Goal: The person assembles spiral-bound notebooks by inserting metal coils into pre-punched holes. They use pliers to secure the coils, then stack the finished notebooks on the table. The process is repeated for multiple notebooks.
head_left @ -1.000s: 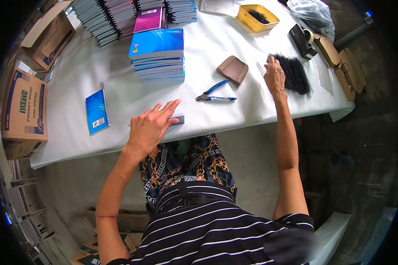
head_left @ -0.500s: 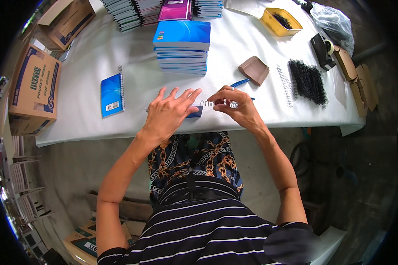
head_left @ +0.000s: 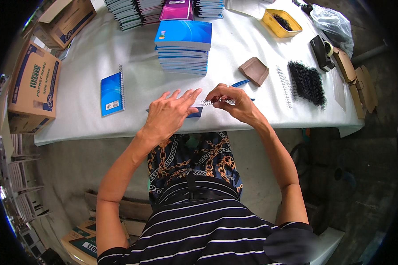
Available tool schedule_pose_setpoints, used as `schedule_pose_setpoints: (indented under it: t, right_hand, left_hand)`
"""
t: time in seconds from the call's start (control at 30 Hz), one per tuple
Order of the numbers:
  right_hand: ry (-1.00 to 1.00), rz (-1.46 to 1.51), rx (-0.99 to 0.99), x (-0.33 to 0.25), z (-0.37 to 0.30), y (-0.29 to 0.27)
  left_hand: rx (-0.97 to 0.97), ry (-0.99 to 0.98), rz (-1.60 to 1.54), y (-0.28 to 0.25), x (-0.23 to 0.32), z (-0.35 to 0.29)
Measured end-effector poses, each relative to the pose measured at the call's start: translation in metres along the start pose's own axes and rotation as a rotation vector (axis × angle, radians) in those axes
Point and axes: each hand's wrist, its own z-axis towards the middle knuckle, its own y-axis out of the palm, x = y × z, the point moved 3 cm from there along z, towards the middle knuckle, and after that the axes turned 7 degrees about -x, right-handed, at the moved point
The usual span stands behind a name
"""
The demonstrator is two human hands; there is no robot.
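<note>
My left hand lies with fingers spread over a blue notebook near the table's front edge and covers most of it. In the fingertips of my right hand is a wire spiral coil, its left end reaching the notebook's top right edge. Whether the coil is threaded through the holes is hard to make out. Partly hidden behind the right hand is a tool with blue handles. A finished-looking blue spiral notebook lies to the left, its coil standing out past the top edge.
Beyond my hands rises a stack of blue notebooks, with more bound notebooks behind. At right are a brown curved piece, black coils, a yellow tub and a tape dispenser. Cardboard boxes line the left.
My right hand has shifted slightly up and left, its fingers curling differently around the coil. My left hand stays nearly still on the notebook.
</note>
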Motion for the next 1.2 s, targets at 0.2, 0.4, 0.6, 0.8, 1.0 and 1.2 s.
schedule_pose_setpoints:
  t: [0.2,0.4,0.6,0.8,1.0,1.2]
  right_hand:
    - [-0.083,-0.107,-0.129,-0.007,0.000,-0.010]
    - [-0.067,-0.174,-0.101,-0.012,0.003,-0.008]
    - [-0.008,-0.157,-0.221,-0.002,0.005,-0.007]
    - [-0.075,-0.106,-0.220,-0.011,0.008,-0.010]
    - [-0.143,-0.186,-0.218,-0.013,0.005,-0.009]
    - [-0.167,-0.349,-0.097,-0.021,0.001,-0.002]
  left_hand:
    - [-0.034,-0.055,0.002,0.000,0.000,-0.002]
    - [-0.071,-0.090,-0.024,-0.002,0.002,0.000]
    - [-0.111,-0.119,-0.039,-0.004,0.003,0.001]
    - [-0.109,-0.106,-0.071,-0.003,0.003,-0.006]
    - [-0.083,-0.094,-0.088,-0.003,0.006,-0.007]
    - [-0.149,-0.145,-0.089,-0.006,0.001,0.000]
